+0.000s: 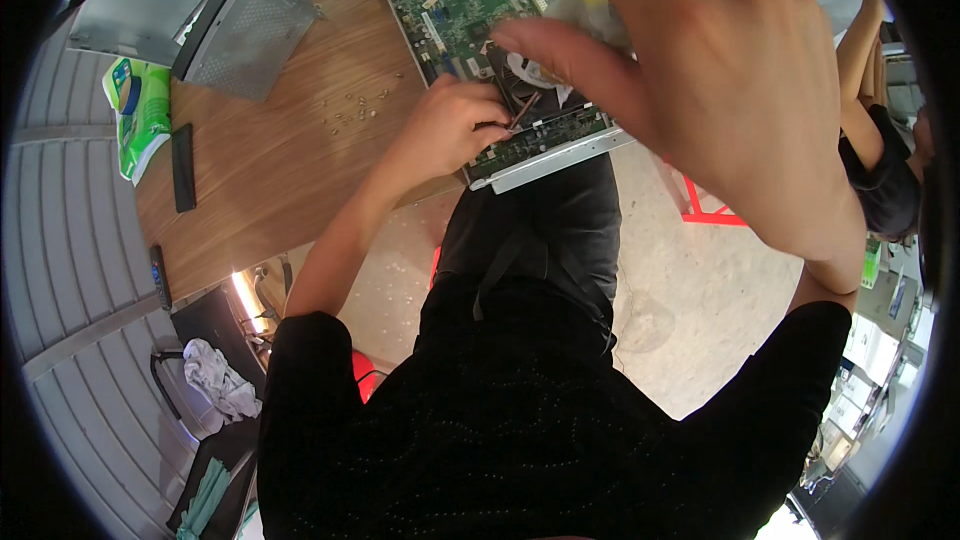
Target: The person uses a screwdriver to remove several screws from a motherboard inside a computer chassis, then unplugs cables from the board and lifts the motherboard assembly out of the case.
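Observation:
A green circuit board [465, 5] lies in a metal tray [555, 157] at the table's near edge, overhanging my lap. Close to the camera, my right hand [735, 70] is curled round a screwdriver with a pale, see-through handle showing some yellow [588, 5]; most of the handle is hidden by the hand. Its thin shaft [525, 110] slants down beside a black fan with a white label [525, 70]. My left hand [455, 125] rests on the board's near left side, fingertips pinched together at the shaft's lower end. What they grip is too small to make out.
Several small brass-coloured screws [362, 112] lie loose on the wooden table [270, 180]. Left are a perforated metal panel [250, 40], a green packet [145, 115], a black bar [183, 168] and a remote control [159, 276]. Another person's arm [860, 50] shows at right.

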### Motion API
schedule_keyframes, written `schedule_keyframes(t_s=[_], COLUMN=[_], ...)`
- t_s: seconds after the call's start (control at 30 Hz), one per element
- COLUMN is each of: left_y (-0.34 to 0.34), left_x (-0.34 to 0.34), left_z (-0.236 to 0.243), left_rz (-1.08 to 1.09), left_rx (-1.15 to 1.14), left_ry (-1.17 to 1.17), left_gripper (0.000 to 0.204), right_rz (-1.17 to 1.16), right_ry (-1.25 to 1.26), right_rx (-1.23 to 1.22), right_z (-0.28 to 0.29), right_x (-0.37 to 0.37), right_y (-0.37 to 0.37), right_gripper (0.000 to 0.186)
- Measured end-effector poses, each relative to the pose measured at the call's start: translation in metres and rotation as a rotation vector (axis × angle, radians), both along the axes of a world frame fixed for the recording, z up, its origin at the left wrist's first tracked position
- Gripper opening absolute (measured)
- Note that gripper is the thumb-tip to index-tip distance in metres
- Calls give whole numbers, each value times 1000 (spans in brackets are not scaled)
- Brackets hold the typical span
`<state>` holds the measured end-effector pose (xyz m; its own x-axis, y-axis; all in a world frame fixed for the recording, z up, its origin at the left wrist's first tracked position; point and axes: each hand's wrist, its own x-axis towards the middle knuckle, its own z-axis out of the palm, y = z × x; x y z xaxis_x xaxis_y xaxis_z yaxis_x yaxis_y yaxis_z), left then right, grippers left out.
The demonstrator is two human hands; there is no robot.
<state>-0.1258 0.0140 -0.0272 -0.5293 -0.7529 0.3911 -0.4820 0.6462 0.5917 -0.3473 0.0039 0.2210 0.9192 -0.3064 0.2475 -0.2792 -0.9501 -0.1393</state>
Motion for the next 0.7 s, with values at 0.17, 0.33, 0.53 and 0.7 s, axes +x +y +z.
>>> schedule_keyframes(t_s=[0.17, 0.33, 0.53, 0.7], left_y=[7, 1, 3, 4], left_x=[-6, -4, -4, -7], left_z=[-1, 0, 4, 4], left_rz=[104, 71, 69, 82], left_rx=[118, 27, 89, 84], left_ry=[155, 2, 83, 45], left_gripper=[22, 22, 21, 21], right_rz=[-2, -4, -3, -5], right_ry=[-5, -14, -22, -28], right_rx=[10, 7, 5, -2], right_z=[3, -1, -3, -7], right_x=[-3, -3, -5, -3], right_y=[1, 0, -2, -3], right_gripper=[32, 32, 33, 33])
